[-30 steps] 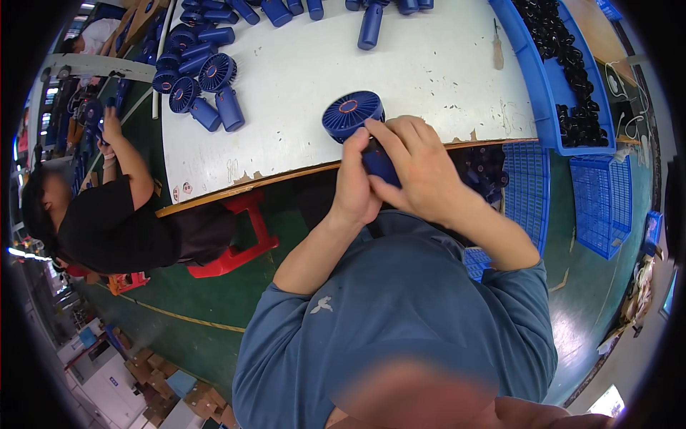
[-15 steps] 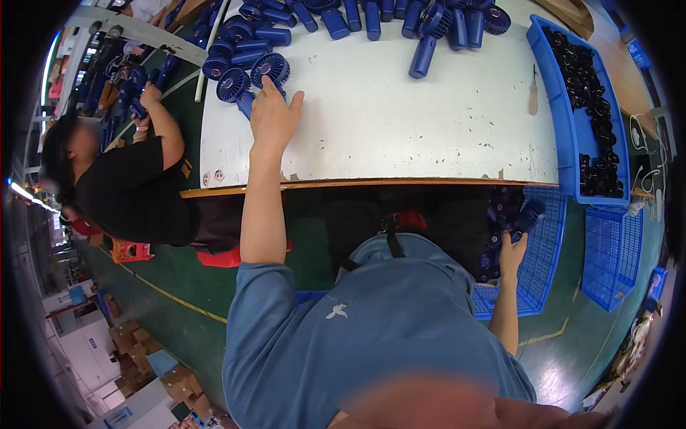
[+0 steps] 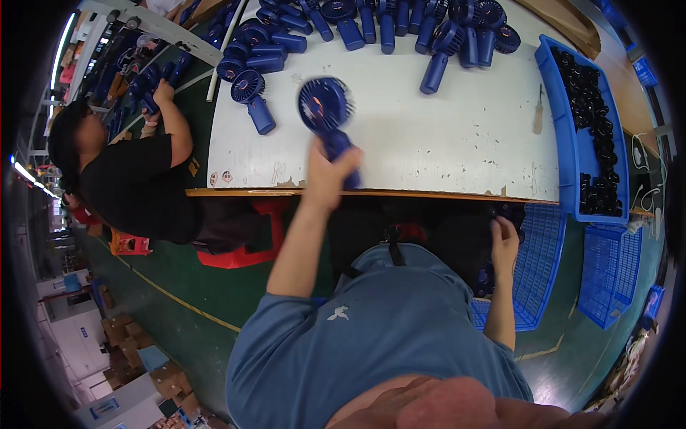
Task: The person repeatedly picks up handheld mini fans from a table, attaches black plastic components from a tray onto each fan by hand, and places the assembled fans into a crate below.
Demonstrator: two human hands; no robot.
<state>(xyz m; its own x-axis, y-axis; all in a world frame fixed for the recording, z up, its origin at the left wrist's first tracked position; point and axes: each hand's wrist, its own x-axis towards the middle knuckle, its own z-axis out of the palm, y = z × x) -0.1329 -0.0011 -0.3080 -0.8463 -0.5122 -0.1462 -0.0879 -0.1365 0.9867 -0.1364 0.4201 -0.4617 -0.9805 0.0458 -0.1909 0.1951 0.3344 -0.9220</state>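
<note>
A dark blue handheld fan [image 3: 325, 104] is in my left hand [image 3: 327, 177], whose fingers are closed around its handle above the front edge of the white table [image 3: 429, 143]. The fan's round head points away from me and is slightly blurred. My right hand [image 3: 504, 247] is low on the right, over a blue plastic crate [image 3: 544, 247] beside my lap. Its thumb and fingers are apart, and no fan shows between them. Dark blue fans [image 3: 485, 277] lie inside the crate, partly hidden. Another handheld fan [image 3: 248, 87] lies at the table's left.
Many blue handheld fans [image 3: 350, 32] line the table's far side. A screwdriver-like tool [image 3: 539, 114] lies at the right, beside a blue tray [image 3: 568, 143] of small black parts. A second blue crate [image 3: 607, 268] stands on the floor. A co-worker [image 3: 128, 171] sits at the left.
My left hand has picked up a fan from the table's left and brought it right and toward me. The fan my right hand held is out of it, and that hand is over the crate.
</note>
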